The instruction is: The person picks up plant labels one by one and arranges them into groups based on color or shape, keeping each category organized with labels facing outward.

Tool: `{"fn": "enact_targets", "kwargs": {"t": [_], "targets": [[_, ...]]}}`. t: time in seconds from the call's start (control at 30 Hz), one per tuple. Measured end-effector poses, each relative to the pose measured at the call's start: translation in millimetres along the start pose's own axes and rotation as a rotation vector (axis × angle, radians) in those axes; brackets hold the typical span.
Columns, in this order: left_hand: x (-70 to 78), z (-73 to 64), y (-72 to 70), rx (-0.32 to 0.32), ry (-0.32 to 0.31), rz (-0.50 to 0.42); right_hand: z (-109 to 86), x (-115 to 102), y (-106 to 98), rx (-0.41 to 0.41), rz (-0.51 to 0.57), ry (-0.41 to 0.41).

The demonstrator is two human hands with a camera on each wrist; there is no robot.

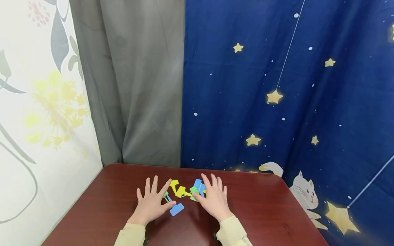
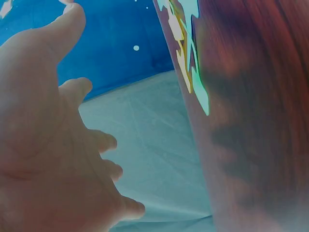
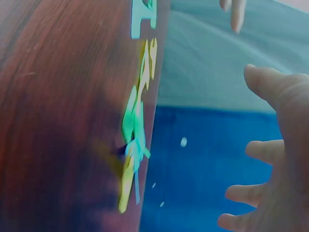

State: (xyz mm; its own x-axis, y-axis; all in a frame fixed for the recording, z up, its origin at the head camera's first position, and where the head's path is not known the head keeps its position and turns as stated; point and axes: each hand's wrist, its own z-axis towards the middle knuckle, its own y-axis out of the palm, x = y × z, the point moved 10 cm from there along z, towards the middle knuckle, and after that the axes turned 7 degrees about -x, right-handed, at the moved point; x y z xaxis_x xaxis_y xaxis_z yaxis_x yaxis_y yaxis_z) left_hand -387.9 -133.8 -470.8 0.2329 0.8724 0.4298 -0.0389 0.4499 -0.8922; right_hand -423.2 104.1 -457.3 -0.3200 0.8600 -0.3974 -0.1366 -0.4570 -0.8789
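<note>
Several flat T-shaped plastic plant labels lie loosely scattered on the table between the two hands. Among them are a blue label (image 1: 176,209) nearest the person, a yellow label (image 1: 181,191) in the middle and a green label (image 1: 194,189) by the right thumb. My left hand (image 1: 150,205) is spread palm down at the left of the labels, holding nothing. In the left wrist view it is raised off the tabletop. On the other side my right hand (image 1: 216,201) hovers with fingers apart, partly hiding blue labels (image 1: 197,184); the right wrist view shows it above the labels too.
The dark red-brown wooden table (image 1: 261,208) has rounded far corners. Behind it hang a grey curtain (image 1: 147,102) and a blue star-patterned curtain (image 1: 227,102). A white floral-patterned surface (image 1: 46,153) stands along the left side.
</note>
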Motion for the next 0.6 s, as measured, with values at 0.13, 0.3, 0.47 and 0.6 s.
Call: {"fn": "enact_targets", "kwargs": {"t": [0.13, 0.3, 0.47, 0.6], "targets": [[-1.9, 0.2, -8.0, 0.006, 0.039, 0.024, 6.9, -22, 3, -0.019, -0.043, -0.095], [-9.5, -2.4, -16.9, -0.005, 0.047, 0.074, 12.1, -45, 17, -0.058, -0.109, -0.189], [-19.7, -8.6, -12.5, -0.081, 0.030, 0.094, 9.1, -61, 45, -0.134, -0.194, -0.257], [-25.9, -8.5, -5.0, -0.164, 0.028, 0.081, 8.4, -67, 65, -0.196, -0.216, -0.258]]}}
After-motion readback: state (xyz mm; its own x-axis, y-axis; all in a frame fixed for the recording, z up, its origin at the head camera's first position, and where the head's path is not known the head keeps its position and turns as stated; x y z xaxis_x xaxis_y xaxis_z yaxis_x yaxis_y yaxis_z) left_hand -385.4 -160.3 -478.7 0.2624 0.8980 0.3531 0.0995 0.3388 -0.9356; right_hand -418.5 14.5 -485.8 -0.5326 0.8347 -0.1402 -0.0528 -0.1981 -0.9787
